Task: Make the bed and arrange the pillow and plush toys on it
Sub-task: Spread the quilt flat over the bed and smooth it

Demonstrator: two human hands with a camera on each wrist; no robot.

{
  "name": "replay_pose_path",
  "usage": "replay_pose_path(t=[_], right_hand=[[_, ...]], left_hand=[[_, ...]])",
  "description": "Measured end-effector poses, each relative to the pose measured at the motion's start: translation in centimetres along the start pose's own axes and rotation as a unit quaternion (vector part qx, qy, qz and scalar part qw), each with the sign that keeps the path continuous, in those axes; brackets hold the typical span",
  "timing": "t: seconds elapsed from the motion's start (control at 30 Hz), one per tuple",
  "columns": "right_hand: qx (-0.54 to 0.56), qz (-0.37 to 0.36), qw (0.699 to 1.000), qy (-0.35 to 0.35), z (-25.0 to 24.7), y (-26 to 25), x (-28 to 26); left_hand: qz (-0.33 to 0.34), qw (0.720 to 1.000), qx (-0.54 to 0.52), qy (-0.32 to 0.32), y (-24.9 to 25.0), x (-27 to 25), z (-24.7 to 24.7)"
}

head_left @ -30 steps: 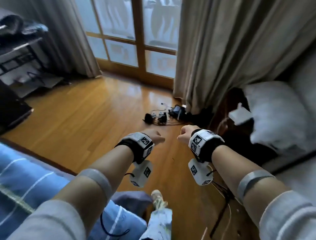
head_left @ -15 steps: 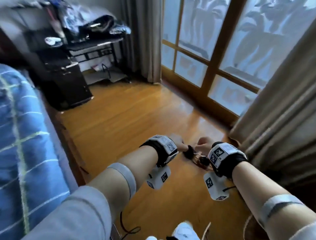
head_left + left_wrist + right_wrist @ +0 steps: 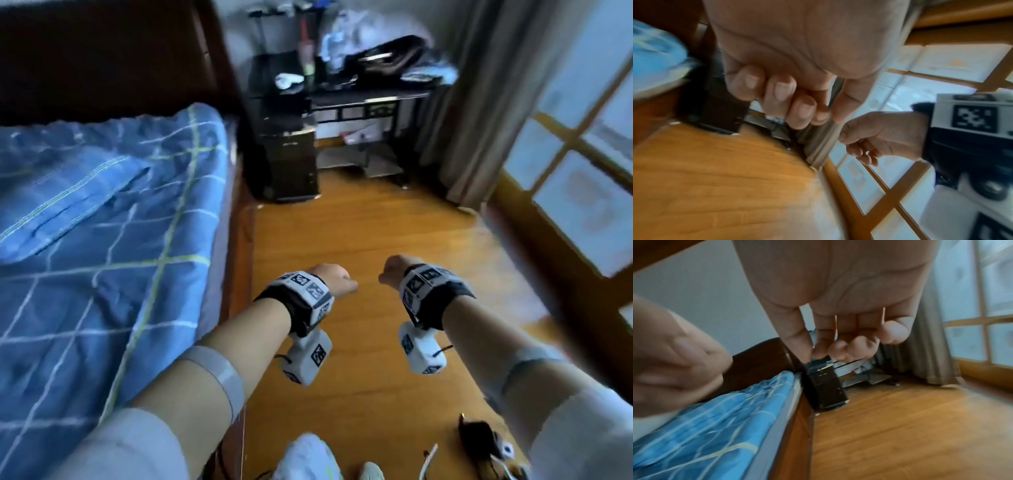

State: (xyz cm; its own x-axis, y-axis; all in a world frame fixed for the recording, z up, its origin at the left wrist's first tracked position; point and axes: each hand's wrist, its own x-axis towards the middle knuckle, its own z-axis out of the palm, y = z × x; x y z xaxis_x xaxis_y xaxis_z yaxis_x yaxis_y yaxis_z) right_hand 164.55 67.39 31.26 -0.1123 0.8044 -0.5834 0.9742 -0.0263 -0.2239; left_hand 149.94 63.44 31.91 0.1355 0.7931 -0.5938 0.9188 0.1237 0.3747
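The bed's blue checked quilt (image 3: 102, 274) lies spread on the left, below a dark wooden headboard (image 3: 102, 58). A flat pillow-like shape (image 3: 68, 205) in the same fabric lies near the head end. No plush toy is in view. My left hand (image 3: 337, 279) and right hand (image 3: 394, 272) are held out over the wooden floor, right of the bed's edge, a short gap between them. The left wrist view shows the left hand (image 3: 793, 100) curled in a fist around nothing. In the right wrist view the right hand (image 3: 842, 340) is curled too and holds nothing.
A black cabinet (image 3: 291, 164) and a cluttered desk (image 3: 359, 96) stand past the head of the bed. A grey curtain (image 3: 479, 102) and glass doors (image 3: 582, 188) line the right side. Cables and chargers (image 3: 479, 442) lie on the floor near my shoes (image 3: 308, 459).
The view has swung left, from the glass doors and curtain to the bed and desk. Both hands stay curled in front of me, holding nothing.
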Motion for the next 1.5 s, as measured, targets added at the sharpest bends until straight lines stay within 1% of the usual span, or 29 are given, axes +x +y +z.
replay_pose_path(t=[0.07, 0.13, 0.23, 0.33, 0.43, 0.53, 0.57, 0.7, 0.8, 0.93, 1.03, 1.1, 1.17, 1.27, 1.4, 1.5], right_hand=[[-0.046, -0.062, 0.997, -0.022, -1.5, -4.7, 3.1], [-0.083, -0.107, 0.990, -0.047, -2.6, -9.4, 6.3], [-0.142, -0.158, 0.975, -0.068, -3.7, -15.9, 11.3], [-0.170, -0.188, 0.965, -0.066, -5.8, -21.6, 15.8], [-0.188, -0.209, 0.958, -0.051, -9.5, -26.3, 19.9], [-0.165, -0.220, 0.961, -0.016, -13.9, -29.9, 24.7], [-0.156, -0.218, 0.963, -0.014, -15.1, -30.6, 26.2], [-0.158, -0.192, 0.968, -0.042, -18.6, -31.8, 32.9], [-0.186, -0.175, 0.965, -0.062, -20.9, -33.0, 39.4], [-0.169, -0.173, 0.968, -0.069, -25.4, -35.5, 48.9], [-0.159, -0.175, 0.969, -0.074, -30.0, -38.8, 54.5], [-0.152, -0.185, 0.969, -0.056, -32.7, -41.9, 58.4], [-0.144, -0.199, 0.968, -0.046, -34.5, -45.3, 61.7], [-0.150, -0.226, 0.960, -0.060, -35.0, -51.0, 65.9], [-0.209, -0.268, 0.937, -0.086, -33.7, -58.8, 71.0], [-0.234, -0.271, 0.927, -0.116, -32.4, -64.2, 74.8]], left_hand=[[-0.069, 0.995, -0.072, 0.025, -4.0, 1.6, -2.2], [-0.124, 0.984, -0.115, 0.058, -7.8, 2.9, -4.6], [-0.175, 0.969, -0.158, 0.077, -12.8, 5.1, -8.4], [-0.207, 0.958, -0.170, 0.103, -17.1, 8.3, -13.2], [-0.218, 0.961, -0.148, 0.086, -19.9, 11.8, -19.0], [-0.215, 0.948, -0.184, 0.144, -21.9, 15.9, -25.3], [-0.211, 0.947, -0.190, 0.148, -22.3, 17.4, -26.9], [-0.191, 0.935, -0.260, 0.149, -23.4, 23.9, -31.2], [-0.200, 0.934, -0.269, 0.121, -24.5, 29.4, -34.8], [-0.206, 0.938, -0.252, 0.123, -26.3, 36.9, -41.5], [-0.215, 0.932, -0.258, 0.136, -27.7, 41.4, -47.1], [-0.214, 0.928, -0.263, 0.157, -29.2, 44.0, -50.7], [-0.226, 0.924, -0.271, 0.151, -31.3, 45.9, -53.4], [-0.260, 0.897, -0.325, 0.152, -36.0, 47.7, -55.4], [-0.330, 0.861, -0.356, 0.155, -44.5, 50.2, -57.4], [-0.367, 0.817, -0.416, 0.157, -49.7, 51.8, -59.9]])
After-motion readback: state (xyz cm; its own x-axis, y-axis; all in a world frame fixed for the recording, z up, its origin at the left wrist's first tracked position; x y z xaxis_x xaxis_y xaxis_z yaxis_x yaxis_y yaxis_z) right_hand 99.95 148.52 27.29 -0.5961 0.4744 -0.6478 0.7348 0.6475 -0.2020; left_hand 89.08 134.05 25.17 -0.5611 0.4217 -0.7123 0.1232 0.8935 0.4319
